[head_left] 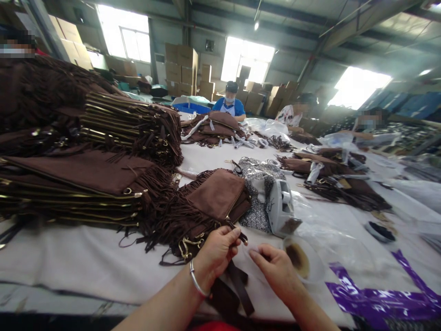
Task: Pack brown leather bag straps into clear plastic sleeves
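Observation:
Near the table's front edge, my left hand (pixel 220 250) is closed on a dark brown strap (pixel 243 289). A metal-tipped end pokes out past its fingertips, and the rest hangs below the hand. Just to the right, my right hand (pixel 275 266) pinches a small, pale, see-through piece (pixel 252 249), too faint to identify. The two hands are close but apart. Behind the left hand lies a brown fringed bag (pixel 218 193) with a zipper, and gold-coloured chain or clasps (pixel 189 246) beside it. A white tape dispenser (pixel 280 209) stands beyond my right hand.
Stacked brown bags (pixel 82 174) with gold zippers fill the left side. A roll of tape (pixel 298 259) lies beside my right wrist, and purple printed tape (pixel 382 296) at the front right. More bags (pixel 330 170) and clear plastic lie farther back. Across the table sits a co-worker (pixel 230 103).

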Demonstrator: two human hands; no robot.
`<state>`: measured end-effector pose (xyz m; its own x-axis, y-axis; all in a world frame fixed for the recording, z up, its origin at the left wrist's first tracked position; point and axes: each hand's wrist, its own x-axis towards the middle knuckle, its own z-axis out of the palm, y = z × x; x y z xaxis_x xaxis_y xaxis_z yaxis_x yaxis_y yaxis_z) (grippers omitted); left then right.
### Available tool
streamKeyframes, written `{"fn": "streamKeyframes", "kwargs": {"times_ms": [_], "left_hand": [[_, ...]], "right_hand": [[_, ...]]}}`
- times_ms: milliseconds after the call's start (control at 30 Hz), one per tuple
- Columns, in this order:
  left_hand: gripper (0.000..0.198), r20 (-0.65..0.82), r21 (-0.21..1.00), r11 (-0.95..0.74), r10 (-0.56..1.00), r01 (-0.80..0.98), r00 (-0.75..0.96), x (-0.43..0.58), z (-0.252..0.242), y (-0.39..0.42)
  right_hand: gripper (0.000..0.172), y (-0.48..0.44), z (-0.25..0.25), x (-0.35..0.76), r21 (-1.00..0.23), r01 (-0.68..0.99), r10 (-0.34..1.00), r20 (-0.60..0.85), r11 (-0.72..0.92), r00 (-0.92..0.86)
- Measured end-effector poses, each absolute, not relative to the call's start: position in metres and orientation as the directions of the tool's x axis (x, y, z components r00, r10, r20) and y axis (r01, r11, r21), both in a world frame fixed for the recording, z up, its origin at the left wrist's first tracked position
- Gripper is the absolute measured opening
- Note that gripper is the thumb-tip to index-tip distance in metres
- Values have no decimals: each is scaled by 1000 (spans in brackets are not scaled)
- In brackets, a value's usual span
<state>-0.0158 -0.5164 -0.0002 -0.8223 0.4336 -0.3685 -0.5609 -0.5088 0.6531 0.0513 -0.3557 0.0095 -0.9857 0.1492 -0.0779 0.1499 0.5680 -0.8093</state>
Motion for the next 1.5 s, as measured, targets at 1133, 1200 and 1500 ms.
{"fn": "streamKeyframes", "kwargs": {"times_ms": [1133,1200,1500], "left_hand": [[38,-476,632,-459,405,-624,-780,-7,6,-519],[36,-478,618,-436,453,-655,-752,-4,9,-522],[30,-526,621,-440,379,-648,-762,2,7,-517]], "right_hand": [[43,-366,23,5,-878,194,94,-170,438,-981],[43,-368,24,-4,-866,179,50,-176,468,-983],[35,-390,26,-34,-826,203,-10,-244,525,-970]]}}
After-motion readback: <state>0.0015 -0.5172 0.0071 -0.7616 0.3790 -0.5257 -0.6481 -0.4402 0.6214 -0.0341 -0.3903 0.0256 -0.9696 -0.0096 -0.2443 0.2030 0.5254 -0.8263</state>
